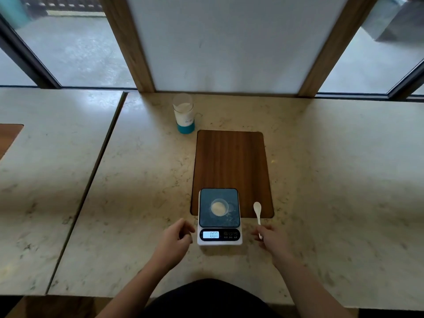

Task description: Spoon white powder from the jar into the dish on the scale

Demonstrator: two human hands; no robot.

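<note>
A small kitchen scale (219,228) with a dark platform and a lit display sits near the table's front edge. On it stands a small clear dish (219,207) holding a little white powder. A clear glass jar (183,113) with a blue base, partly filled with white powder, stands farther back on the left, lid off. My right hand (270,239) is to the right of the scale and holds the handle of a white spoon (258,211), whose bowl points away from me. My left hand (177,237) hovers left of the scale, fingers loosely curled, holding nothing.
A brown wooden inlay panel (231,161) lies in the marble tabletop (137,180) behind the scale. A seam divides this table from another on the left. A wall panel with wooden posts and windows stands at the back.
</note>
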